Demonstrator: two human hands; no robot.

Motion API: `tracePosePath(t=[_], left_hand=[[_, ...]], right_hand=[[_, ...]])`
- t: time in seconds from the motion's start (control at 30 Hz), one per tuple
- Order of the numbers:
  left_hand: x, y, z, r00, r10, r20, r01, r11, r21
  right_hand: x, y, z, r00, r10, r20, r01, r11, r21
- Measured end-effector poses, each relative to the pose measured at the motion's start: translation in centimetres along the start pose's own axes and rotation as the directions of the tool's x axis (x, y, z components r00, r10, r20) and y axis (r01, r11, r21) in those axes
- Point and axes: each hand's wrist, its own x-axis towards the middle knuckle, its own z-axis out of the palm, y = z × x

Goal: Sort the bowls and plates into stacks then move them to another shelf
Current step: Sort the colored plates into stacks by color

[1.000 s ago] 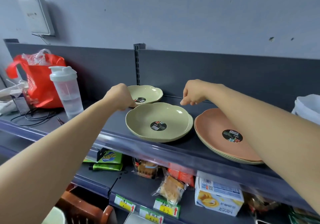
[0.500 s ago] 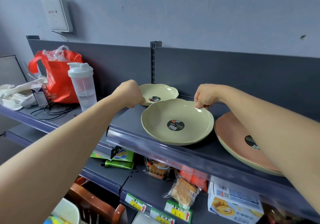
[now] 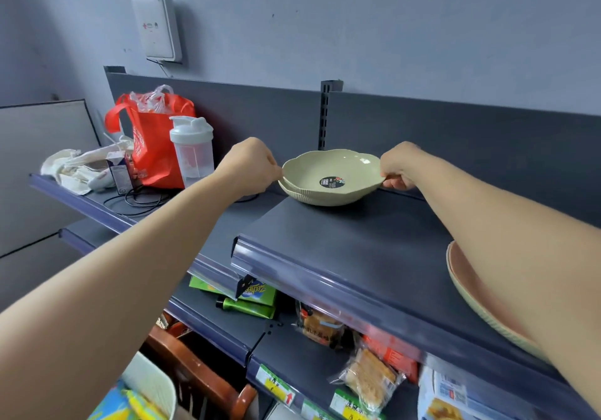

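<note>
One wide-angle view, worn on the head, looks forward and slightly down at the top shelf (image 3: 357, 244) from close in front. Both forearms run in from the lower corners to the left hand (image 3: 250, 165) and right hand (image 3: 398, 165), which grip the green bowl (image 3: 331, 172) at mid-frame; the wall (image 3: 390, 29) fills the upper half
</note>
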Motion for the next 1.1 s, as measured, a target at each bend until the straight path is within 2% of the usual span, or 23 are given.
tracePosePath(t=[0.23, 0.47, 0.57, 0.67, 0.8, 0.93, 1.03, 1.1], left_hand=[[-0.6, -1.0, -0.4, 1.0, 0.022, 0.001, -0.022, 0.998, 0.055], [-0.9, 0.5, 0.7, 0.994, 0.084, 0.064, -0.089, 0.994, 0.07], [-0.8, 2.1, 1.7, 0.984, 0.134, 0.116, -0.138, 0.99, 0.029], [-0.8, 4.3, 3.2, 0.965, 0.194, 0.175, -0.197, 0.98, 0.003], [-1.4, 8.0, 5.9, 0.914, 0.313, 0.258, -0.316, 0.948, -0.031], [-2.5, 11.7, 9.7, 0.818, 0.426, 0.387, -0.416, 0.902, -0.114], [-3.5, 14.1, 12.4, 0.752, 0.45, 0.482, -0.463, 0.881, -0.1], [-3.8, 15.1, 13.8, 0.739, 0.436, 0.513, -0.469, 0.88, -0.074]], right_hand=[[1.7, -1.1, 3.0, 0.998, 0.045, -0.035, -0.043, 0.996, 0.074], [1.2, 0.1, 2.6, 0.994, 0.058, 0.097, -0.069, 0.991, 0.113], [0.0, 0.7, 0.1, 0.999, 0.029, 0.045, -0.034, 0.994, 0.099], [-1.7, 1.9, -3.0, 1.0, -0.012, -0.026, 0.012, 1.0, -0.004], [-4.4, 4.9, -7.5, 0.991, 0.001, -0.13, -0.025, 0.983, -0.182], [-8.2, 8.9, -11.3, 0.977, 0.063, -0.204, -0.12, 0.952, -0.281], [-10.9, 11.4, -13.5, 0.967, 0.117, -0.227, -0.184, 0.936, -0.301], [-12.5, 12.4, -14.4, 0.965, 0.141, -0.221, -0.209, 0.922, -0.325]])
